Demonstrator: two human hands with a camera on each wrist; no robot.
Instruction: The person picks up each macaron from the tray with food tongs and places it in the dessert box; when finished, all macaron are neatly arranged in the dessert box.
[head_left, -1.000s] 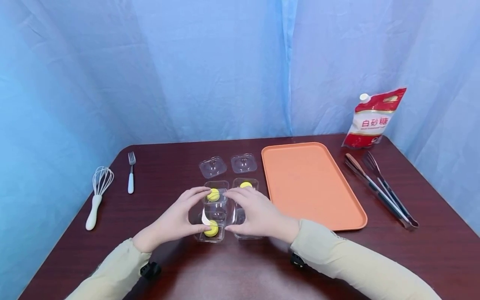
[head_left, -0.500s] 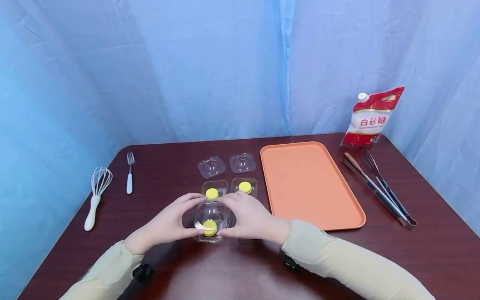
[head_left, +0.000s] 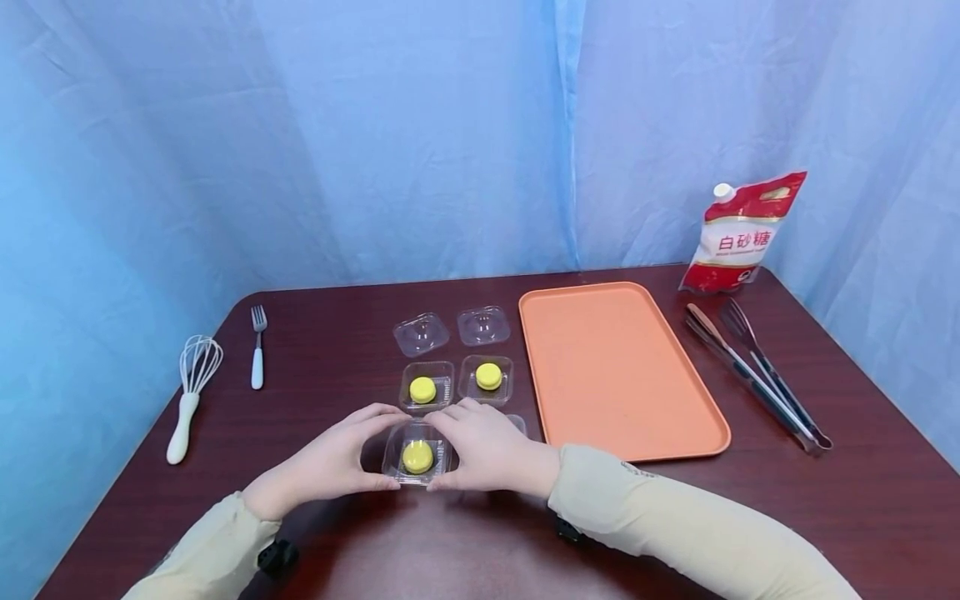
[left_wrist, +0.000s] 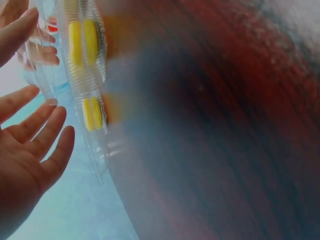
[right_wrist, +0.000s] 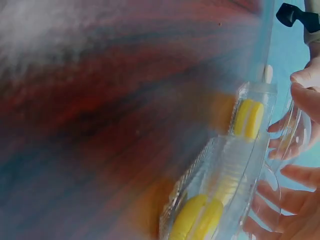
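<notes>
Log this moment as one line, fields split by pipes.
left hand: holds clear plastic lid | right hand: holds same lid | lid: above near-left yellow macaron, not seated | orange tray: at right

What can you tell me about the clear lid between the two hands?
The clear lid looks like glossy plastic, with a domed middle facing up and a flatter rim. The left hand and the right hand hold it by its edges, roughly level, above a clear container with a yellow macaron inside; the wrist views show a gap below it.

Glare pales the tabletop [head_left: 420,546], which seems out of focus in wrist views.
</notes>
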